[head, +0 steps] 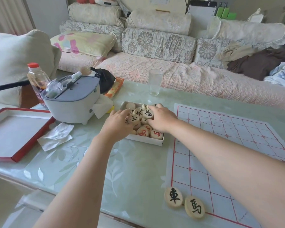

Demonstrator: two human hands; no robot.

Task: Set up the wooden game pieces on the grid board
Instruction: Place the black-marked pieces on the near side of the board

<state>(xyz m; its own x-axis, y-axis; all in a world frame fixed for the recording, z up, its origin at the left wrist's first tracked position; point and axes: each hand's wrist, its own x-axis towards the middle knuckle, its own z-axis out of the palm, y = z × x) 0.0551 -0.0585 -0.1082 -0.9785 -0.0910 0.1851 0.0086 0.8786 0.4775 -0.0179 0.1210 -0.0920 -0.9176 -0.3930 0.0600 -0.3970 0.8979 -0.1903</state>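
Now, left hand (119,125): fingers curled down into the heap, probably sorting; whether they pinch a piece cannot be told.
Right hand (162,120): fingers bent over the far pieces, grip hidden.
White box (145,141): beneath both sets of fingers, holding loose xiangqi pieces (142,131), red and black.
Grid board (237,137): right of the fingers, flat on the counter (72,162).
Chariot piece (173,197), horse piece (194,206): well nearer than the fingers, side by side at the board's corner, likely starting the back rank.
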